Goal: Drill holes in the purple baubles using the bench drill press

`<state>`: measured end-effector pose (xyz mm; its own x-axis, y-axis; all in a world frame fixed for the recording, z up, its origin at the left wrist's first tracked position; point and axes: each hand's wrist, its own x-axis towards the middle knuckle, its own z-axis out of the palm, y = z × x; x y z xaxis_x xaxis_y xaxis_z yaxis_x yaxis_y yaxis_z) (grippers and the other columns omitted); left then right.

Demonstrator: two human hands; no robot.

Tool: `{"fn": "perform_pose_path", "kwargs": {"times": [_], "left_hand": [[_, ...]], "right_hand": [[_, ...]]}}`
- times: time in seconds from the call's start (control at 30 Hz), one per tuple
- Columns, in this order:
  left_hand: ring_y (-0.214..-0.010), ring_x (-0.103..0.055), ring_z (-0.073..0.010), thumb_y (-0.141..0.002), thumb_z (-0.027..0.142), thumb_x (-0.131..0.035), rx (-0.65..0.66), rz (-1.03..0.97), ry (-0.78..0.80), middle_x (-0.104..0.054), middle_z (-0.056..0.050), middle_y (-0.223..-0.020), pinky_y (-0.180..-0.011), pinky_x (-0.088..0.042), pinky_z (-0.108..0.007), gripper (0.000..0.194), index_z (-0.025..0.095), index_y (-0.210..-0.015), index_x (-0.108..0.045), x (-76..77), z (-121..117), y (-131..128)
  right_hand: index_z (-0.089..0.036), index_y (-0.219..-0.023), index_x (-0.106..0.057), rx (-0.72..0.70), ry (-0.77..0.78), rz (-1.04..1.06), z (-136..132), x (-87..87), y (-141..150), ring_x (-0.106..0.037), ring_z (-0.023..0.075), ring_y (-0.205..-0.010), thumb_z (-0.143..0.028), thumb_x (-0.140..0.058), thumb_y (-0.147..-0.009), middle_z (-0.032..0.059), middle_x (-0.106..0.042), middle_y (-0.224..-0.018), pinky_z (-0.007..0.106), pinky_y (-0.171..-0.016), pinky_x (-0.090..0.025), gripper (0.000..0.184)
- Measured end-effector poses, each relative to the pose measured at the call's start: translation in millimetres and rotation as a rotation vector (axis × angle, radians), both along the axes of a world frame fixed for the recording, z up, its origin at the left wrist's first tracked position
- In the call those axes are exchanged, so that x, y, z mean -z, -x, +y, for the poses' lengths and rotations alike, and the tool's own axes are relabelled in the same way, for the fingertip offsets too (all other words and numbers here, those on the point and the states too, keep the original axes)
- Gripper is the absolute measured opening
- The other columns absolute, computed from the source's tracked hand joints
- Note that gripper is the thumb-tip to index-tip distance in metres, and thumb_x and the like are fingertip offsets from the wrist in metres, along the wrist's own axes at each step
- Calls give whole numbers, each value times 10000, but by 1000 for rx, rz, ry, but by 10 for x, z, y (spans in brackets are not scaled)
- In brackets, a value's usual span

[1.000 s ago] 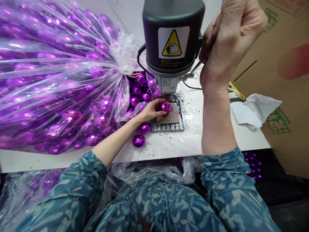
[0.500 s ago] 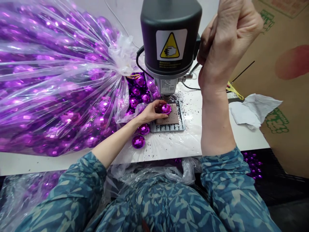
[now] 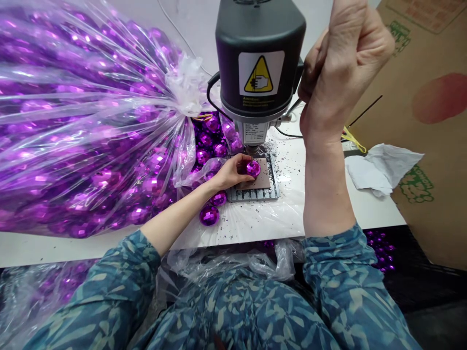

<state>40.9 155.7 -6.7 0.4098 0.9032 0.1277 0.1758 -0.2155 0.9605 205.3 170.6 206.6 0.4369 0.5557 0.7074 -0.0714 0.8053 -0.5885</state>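
A shiny purple faceted ball [image 3: 253,168] sits between the thumb and fingers of my left hand [image 3: 233,173], which is closed on it. The ball is over a brown board [image 3: 261,181] on the slotted metal base [image 3: 251,195], just below the chuck of a black drill press [image 3: 260,31]. Whether the bit touches the ball, I cannot tell. My right hand [image 3: 345,68] is raised in a fist at the press's right side, wrapped around the end of its lever [image 3: 293,107]; the grip itself is hidden by the fingers.
A big clear bag [image 3: 91,121] full of purple balls fills the left. Two loose balls [image 3: 209,215] lie by the base. Dark shavings [image 3: 286,163] dot the white table. Crumpled white paper [image 3: 379,167] and a cardboard box [image 3: 438,155] stand on the right.
The ball and my left fingers have shifted slightly toward me and to the right. My right hand has stayed on the lever, almost unmoved.
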Motion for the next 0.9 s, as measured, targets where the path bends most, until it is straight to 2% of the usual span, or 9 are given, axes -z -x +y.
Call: {"fn": "perform_pose_path", "kwargs": {"times": [0.23,0.4,0.47,0.53,0.63,0.7,0.77,0.83,0.9], "left_hand": [[-1080,-699,-259,-580,265,-976,-13,-3,8,-718,-121,-1202,-1010,-560,-434,641,146,-1116,-645,-7,17,7],[-1036,-696,-242,-569,261,-983,-29,-11,30,-722,-106,-1155,-974,-559,-402,657,143,-1115,-639,-9,3,-14],[-1013,-694,-232,-571,267,-982,-29,-20,30,-725,-100,-1141,-961,-560,-393,654,145,-1112,-635,-10,-4,-17],[-998,-694,-223,-573,274,-981,-22,-24,34,-727,-93,-1131,-948,-564,-385,655,146,-1113,-631,-11,-7,-15],[-1008,-697,-220,-578,282,-982,-11,-19,36,-729,-89,-1135,-944,-572,-380,663,144,-1121,-628,-13,-5,-9],[-1012,-701,-220,-578,276,-982,-10,-18,35,-732,-87,-1140,-947,-576,-382,665,145,-1125,-627,-12,-2,-7],[-1015,-705,-220,-580,267,-981,-12,-18,31,-735,-88,-1140,-951,-579,-385,661,146,-1123,-625,-7,-1,-9],[-1024,-710,-226,-584,268,-981,-7,-21,31,-737,-92,-1141,-956,-581,-392,656,145,-1119,-620,0,0,-11],[-1036,-711,-231,-585,276,-982,-3,-28,37,-735,-97,-1152,-965,-581,-401,661,142,-1121,-618,9,1,-13]], "right_hand": [[-195,-487,-373,-40,-64,37,-3,10,1,-291,13,-363,-631,-619,-641,-89,-335,-400,216,-417,-284,524],[-160,-448,-497,-120,-95,110,-4,41,-9,-270,-23,-353,-161,-472,-976,-87,-246,-391,152,-418,-267,529],[-204,-599,-679,-99,-167,93,-35,117,-26,-272,-31,-366,-211,-519,-972,-92,-241,-416,145,-403,-205,406],[-317,-874,-778,-60,-242,60,-91,224,-45,-264,-35,-382,-434,-624,-915,-100,-216,-451,135,-402,-190,198],[-340,-945,-768,20,-273,3,-218,390,-57,-287,-36,-396,-634,-616,-845,-90,-163,-478,128,-427,-248,346],[-245,-697,-690,73,-241,-1,-313,473,-48,-287,-21,-388,-593,-601,-890,-79,-157,-459,166,-425,-256,408],[-193,-482,-431,135,-193,-11,-390,526,-35,-261,3,-374,-543,-579,-935,-64,-159,-426,228,-411,-237,592],[-204,-454,-239,173,-159,-46,-435,557,-28,-241,23,-365,-545,-548,-953,-51,-153,-404,273,-406,-217,679],[-204,-467,-189,152,-170,-61,-449,579,-27,-236,31,-360,-540,-541,-959,-46,-149,-396,284,-405,-198,692]]}}
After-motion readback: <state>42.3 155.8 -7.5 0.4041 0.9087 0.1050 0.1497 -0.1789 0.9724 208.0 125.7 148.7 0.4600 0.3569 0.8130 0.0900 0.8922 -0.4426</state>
